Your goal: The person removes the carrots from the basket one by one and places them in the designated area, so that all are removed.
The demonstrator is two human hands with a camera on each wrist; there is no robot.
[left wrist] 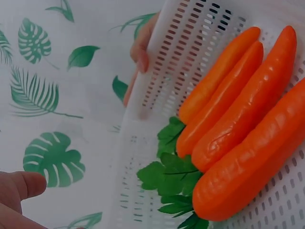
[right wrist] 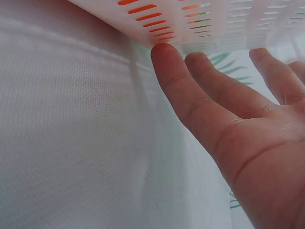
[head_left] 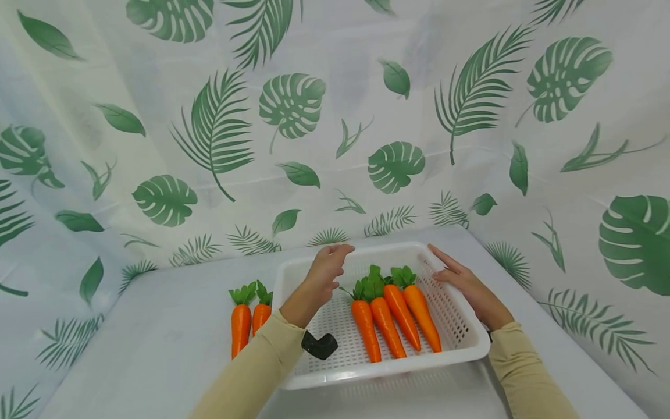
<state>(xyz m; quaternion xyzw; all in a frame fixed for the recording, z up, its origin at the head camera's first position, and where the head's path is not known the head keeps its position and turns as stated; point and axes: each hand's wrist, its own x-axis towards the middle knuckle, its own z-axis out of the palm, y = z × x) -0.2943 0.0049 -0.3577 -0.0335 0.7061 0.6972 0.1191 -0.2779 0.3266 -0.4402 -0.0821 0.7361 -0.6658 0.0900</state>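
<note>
A white perforated plastic basket [head_left: 314,377] holds several orange carrots [head_left: 386,326] with green leafy tops, lying side by side toward its right half. My left hand [head_left: 325,270] is over the basket's far left part with nothing in it; in the left wrist view, only its thumb [left wrist: 31,185] and part of a finger show at the lower left. My right hand [head_left: 468,288] is at the basket's right side. In the right wrist view its fingers [right wrist: 174,71] reach out nearly straight, fingertips right at the outer wall [right wrist: 209,40].
Two more carrots [head_left: 241,326] lie on the white table [head_left: 157,326] left of the basket, partly hidden by the left sleeve [head_left: 256,355]. A black device [head_left: 320,346] is on the left wrist. Leaf-printed cloth [head_left: 335,116] rises behind the table and at both sides.
</note>
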